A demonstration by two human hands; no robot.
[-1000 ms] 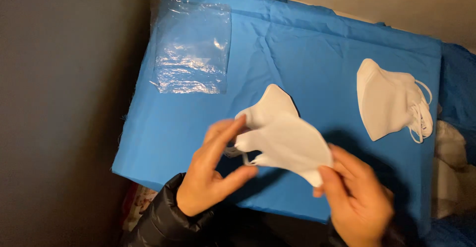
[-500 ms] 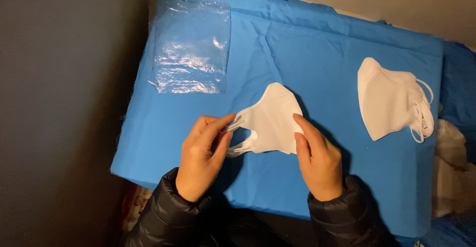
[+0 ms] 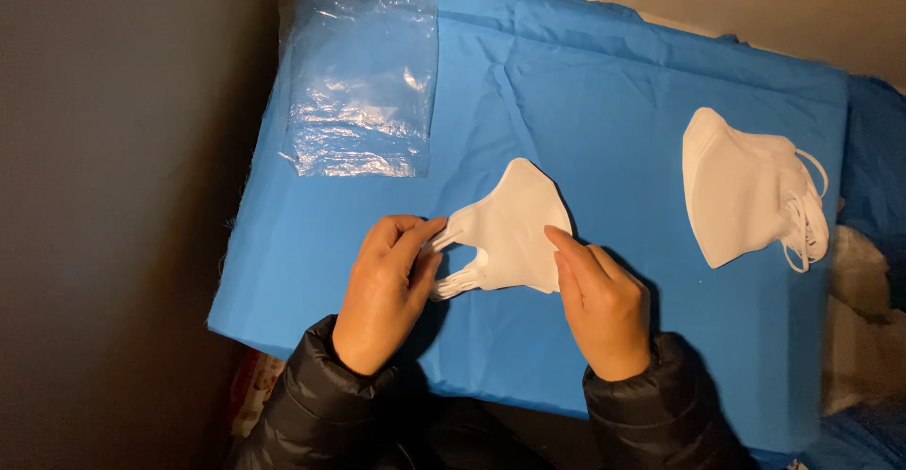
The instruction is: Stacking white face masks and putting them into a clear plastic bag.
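A folded white face mask (image 3: 514, 229) lies on the blue cloth (image 3: 604, 111) near its front edge. My left hand (image 3: 382, 291) pinches the mask's ear loops at its left end. My right hand (image 3: 599, 305) presses fingertips on the mask's right lower edge, holding it flat. Both wrists wear black puffy sleeves. A stack of similar white masks (image 3: 746, 187) with loops hanging right sits at the cloth's right side, apart from my hands.
A clear plastic bag (image 3: 363, 88) lies flat at the cloth's far left corner. The cloth's left edge drops to a dark floor. Beige fabric (image 3: 859, 328) and more blue cloth show at the right edge.
The mask went from lifted and tilted between my hands to lying flat on the cloth. Both hands closed in on it, the left now on the loops.
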